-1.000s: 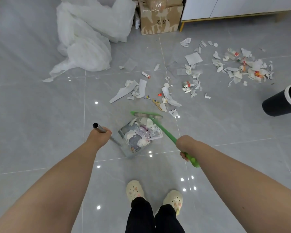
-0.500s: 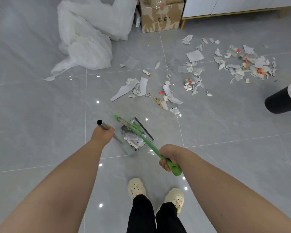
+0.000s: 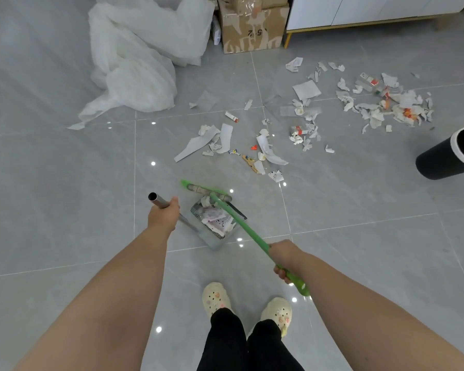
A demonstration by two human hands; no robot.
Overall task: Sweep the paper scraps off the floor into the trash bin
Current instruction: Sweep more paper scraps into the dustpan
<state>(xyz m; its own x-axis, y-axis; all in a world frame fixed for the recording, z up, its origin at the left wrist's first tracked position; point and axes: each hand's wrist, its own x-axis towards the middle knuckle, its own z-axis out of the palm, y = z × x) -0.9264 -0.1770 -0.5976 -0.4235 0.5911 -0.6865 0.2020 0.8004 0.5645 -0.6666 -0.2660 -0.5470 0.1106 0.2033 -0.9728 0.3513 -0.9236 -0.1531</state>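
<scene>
Right hand (image 3: 285,257) is gripping the broom (image 3: 241,226), pushing scraps (image 3: 214,218) into the dustpan (image 3: 214,243) that the left hand (image 3: 164,216) is clasping; next is probably reaching the litter (image 3: 265,151) at one o'clock.

Bright, even indoor light, soft and diffuse, with only faint shadows. The glossy grey floor (image 3: 65,196) throws back small white glints (image 3: 153,163) from lamps above. Wide-angle distortion bows the tile joints (image 3: 134,170) toward the edges, and the lower corners stretch. Focus is crisp near and far.
</scene>
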